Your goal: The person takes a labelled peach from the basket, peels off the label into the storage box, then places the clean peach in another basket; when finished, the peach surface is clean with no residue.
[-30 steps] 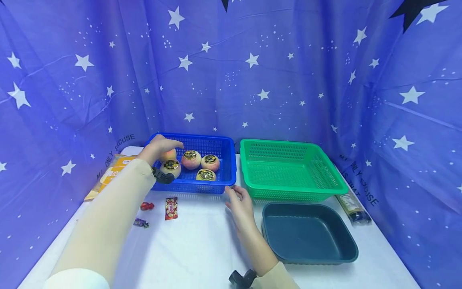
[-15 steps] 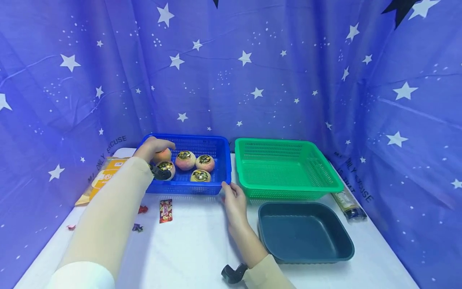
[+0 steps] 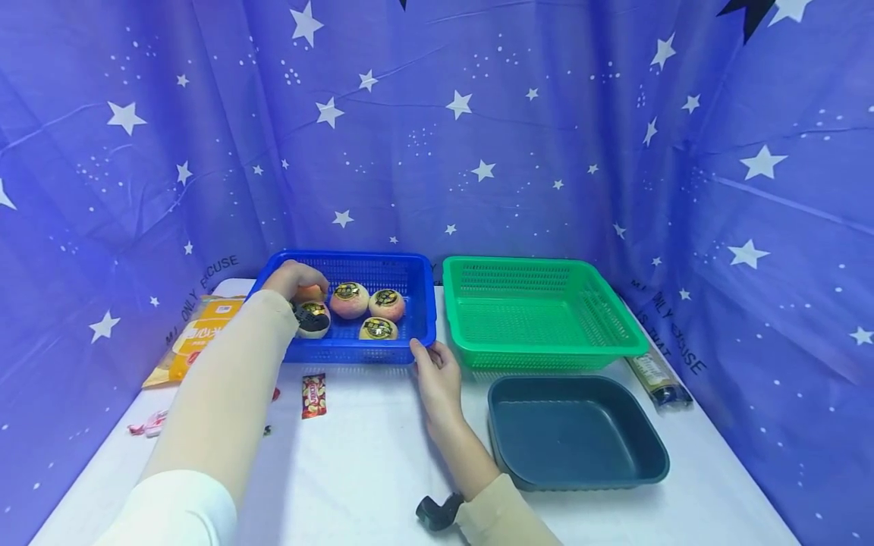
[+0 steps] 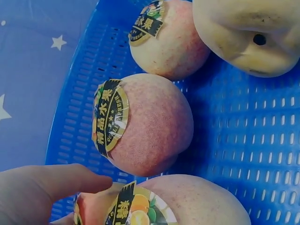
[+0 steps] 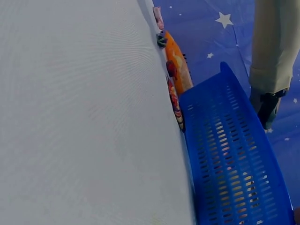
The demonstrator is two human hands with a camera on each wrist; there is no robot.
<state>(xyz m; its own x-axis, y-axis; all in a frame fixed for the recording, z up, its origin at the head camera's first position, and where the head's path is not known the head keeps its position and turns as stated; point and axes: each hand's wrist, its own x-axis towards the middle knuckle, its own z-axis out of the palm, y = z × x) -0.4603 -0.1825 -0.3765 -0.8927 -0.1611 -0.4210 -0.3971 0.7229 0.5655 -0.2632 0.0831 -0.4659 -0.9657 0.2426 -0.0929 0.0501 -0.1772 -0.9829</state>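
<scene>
Several peaches with black-and-gold labels sit in a blue basket [image 3: 348, 351] at the back left. My left hand [image 3: 293, 277] reaches over the basket's left side, fingers bent around the rearmost left peach [image 3: 312, 293]. In the left wrist view, the thumb of the left hand [image 4: 51, 187] lies against that peach [image 4: 91, 204], which another labelled peach partly covers. My right hand [image 3: 437, 379] holds the basket's front right corner with thumb and fingers at the rim. Only a fingertip of it shows at the right wrist view's edge, beside the basket wall [image 5: 229, 159].
A green basket [image 3: 546, 356] stands right of the blue one, with a dark rectangular tub [image 3: 580, 432] in front. Small wrapped snacks, including a red packet [image 3: 314, 396], lie before the blue basket. An orange bag [image 3: 198, 337] lies left, a dark packet [image 3: 658, 379] right.
My left hand has lowered and its fingers have closed around the rear left peach. My right hand has come up to the blue basket's corner. The head view has shifted slightly.
</scene>
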